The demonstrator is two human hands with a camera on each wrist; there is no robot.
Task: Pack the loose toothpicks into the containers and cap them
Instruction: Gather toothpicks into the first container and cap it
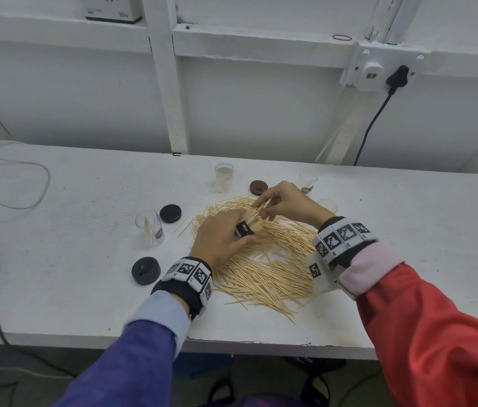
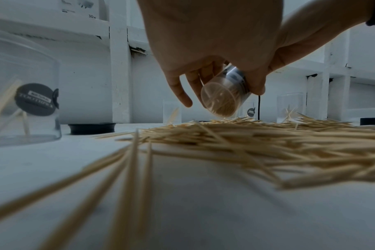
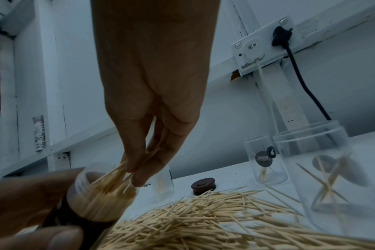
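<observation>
A big pile of loose toothpicks (image 1: 264, 259) (image 2: 257, 143) (image 3: 203, 219) lies on the white table (image 1: 85, 259). My left hand (image 1: 220, 239) (image 3: 21, 211) grips a clear container with a black label (image 1: 246, 227) (image 2: 222, 99) (image 3: 101, 197), tilted over the pile and nearly full of toothpicks. My right hand (image 1: 279, 201) (image 3: 152, 118) pinches a small bundle of toothpicks (image 3: 116, 172) and holds its tips in the container's mouth. Several other clear containers stand around: one left (image 1: 149, 227) (image 2: 21, 101), one behind (image 1: 224, 176), two at the right (image 1: 308, 180) (image 3: 264, 162) (image 3: 332, 177).
Black caps lie left of the pile (image 1: 170, 213) (image 1: 145, 270) (image 2: 92, 128), and a brown cap (image 1: 258, 187) (image 3: 203, 186) lies behind it. A wall socket with a black plug (image 1: 398, 76) is at the back right. Cables (image 1: 26, 183) lie at the far left.
</observation>
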